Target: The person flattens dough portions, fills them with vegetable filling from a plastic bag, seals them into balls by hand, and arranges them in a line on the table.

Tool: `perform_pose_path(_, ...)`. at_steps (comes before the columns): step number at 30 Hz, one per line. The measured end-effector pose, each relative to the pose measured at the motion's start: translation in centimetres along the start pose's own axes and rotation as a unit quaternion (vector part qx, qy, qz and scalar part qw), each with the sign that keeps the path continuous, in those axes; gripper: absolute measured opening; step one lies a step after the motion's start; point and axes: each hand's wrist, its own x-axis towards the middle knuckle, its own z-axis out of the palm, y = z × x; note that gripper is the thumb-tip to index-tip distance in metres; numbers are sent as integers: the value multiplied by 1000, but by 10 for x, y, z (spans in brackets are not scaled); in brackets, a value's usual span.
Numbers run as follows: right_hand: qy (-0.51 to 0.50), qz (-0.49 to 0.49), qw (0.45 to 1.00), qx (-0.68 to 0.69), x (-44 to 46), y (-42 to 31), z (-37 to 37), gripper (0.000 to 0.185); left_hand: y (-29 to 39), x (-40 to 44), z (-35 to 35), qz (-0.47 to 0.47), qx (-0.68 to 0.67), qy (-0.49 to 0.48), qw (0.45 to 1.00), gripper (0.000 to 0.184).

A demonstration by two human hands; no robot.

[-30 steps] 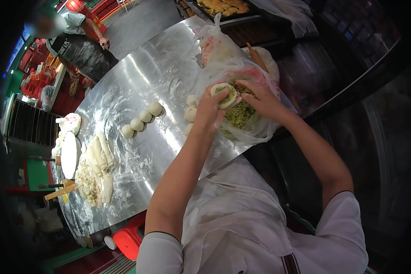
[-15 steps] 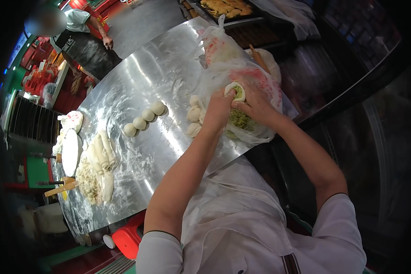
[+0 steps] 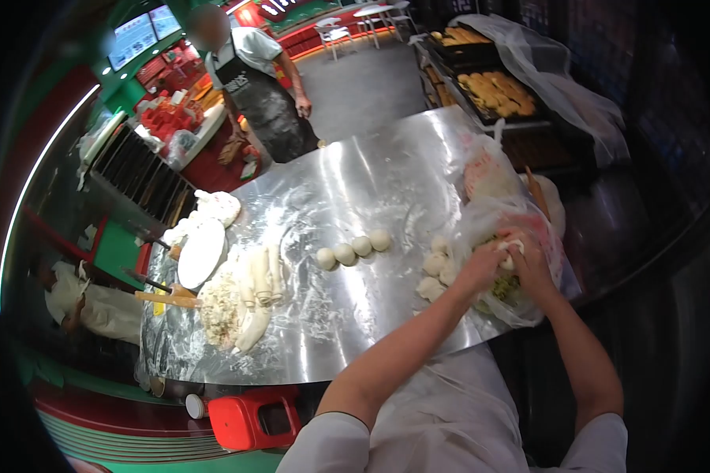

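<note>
Above a plastic bag of green filling (image 3: 506, 288), both my hands are closed around a small piece of dough (image 3: 514, 247). My left hand (image 3: 485, 266) pinches it from the left. From the other side, my right hand (image 3: 533, 264) wraps it with curled fingers. Only a white part of the dough shows between the fingers. Just left of the bag sits a cluster of pale dough pieces (image 3: 434, 276). Several round dough balls (image 3: 361, 246) stand in a row farther left on the floured metal table (image 3: 386, 315).
Dough rolls (image 3: 260, 276), a crumbly pale heap (image 3: 221, 311) and a white oval plate (image 3: 202, 254) occupy the table's left side. Trays of browned pastries (image 3: 497, 93) stand at the back right. A person in a dark apron (image 3: 272, 110) stands beyond the table. A red container (image 3: 252, 418) is below the front edge.
The dough showed its green filling in an open cup; now it is white and gathered between my fingers. The camera view has swung left and upward, so everything sits farther right and lower.
</note>
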Motion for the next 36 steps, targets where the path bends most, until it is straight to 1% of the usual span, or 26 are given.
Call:
perform_pose_path(1,10,-20,1000,-12,0,-6,-3,18,1,0,0,12,7,6,1000,29)
perform_pose_path(3,24,-26,999,0,0,-14,-1,17,1,-3,1,-18,-14,-25,999,34)
perform_pose_path(5,38,-30,999,9,1,-19,0,17,2,-5,3,-8,3,-2,1000,32)
perform_pose_path(7,50,-51,996,-50,-1,-21,1,19,-3,-6,4,-2,15,21,1000,30)
perform_pose_path(8,47,-58,996,-49,-5,-15,0,19,-9,-5,1,-18,-47,-3,999,29)
perform_pose_path(9,26,-26,998,-48,-7,-6,-2,18,-14,-1,-1,-33,-109,-28,993,28)
perform_pose_path(10,8,5,999,-47,-3,-8,-2,17,-6,-2,0,-65,-96,-6,993,27)
perform_pose_path(11,2,-2,999,-46,-2,-11,-2,17,-2,-5,2,-58,-98,-2,993,27)
perform_pose_path(13,-6,-73,996,-57,-1,-23,-3,16,10,-16,10,-59,-208,6,976,29)
perform_pose_path(14,-12,-82,995,-50,-3,-27,-3,16,-1,-17,3,-5,-75,-14,997,39)
perform_pose_path(16,-13,-211,957,-200,-4,-24,4,21,-33,4,-14,-95,-27,-27,995,47)
perform_pose_path(18,-151,-33,928,-339,1,-12,4,23,8,-36,21,6,-29,21,999,53)
perform_pose_path(19,-160,-46,929,-330,0,5,5,23,4,-35,14,14,-30,38,999,53)
perform_pose_path(21,-77,4,985,-156,-2,31,1,45,-17,-14,13,-72,-65,21,995,55)
perform_pose_path(22,-82,0,984,-156,-1,31,5,45,-13,-24,15,-68,-69,24,995,55)
perform_pose_path(24,13,-40,995,-96,7,20,14,44,7,-52,23,144,45,37,988,60)
perform_pose_path(25,10,-41,994,-96,12,-7,21,44,15,-56,12,145,43,39,988,60)
perform_pose_path(26,1,-133,985,-114,17,-48,29,28,25,-58,-3,69,0,28,997,62)
perform_pose_path(27,-6,-223,966,-131,20,-72,33,19,34,-62,-15,-8,-44,16,999,63)
perform_pose_path(28,-9,-223,966,-130,20,-75,32,19,41,-74,-21,-8,-46,18,999,63)
perform_pose_path(30,-163,-116,978,-62,23,-80,34,23,59,-100,-32,21,-4,-3,1000,65)
perform_pose_path(31,-165,-117,977,-62,24,-83,38,23,62,-107,-45,22,-5,-2,1000,65)
perform_pose_path(33,-188,39,981,-7,27,-94,52,27,60,-113,-82,-32,62,80,994,62)
perform_pose_path(34,-171,67,983,15,25,-116,67,29,56,-114,-91,-33,59,82,994,62)
perform_pose_path(35,-153,97,983,36,21,-141,82,31,51,-113,-96,117,43,185,975,61)
perform_pose_path(36,-146,26,985,85,15,-138,108,33,42,-111,-98,260,23,279,924,61)
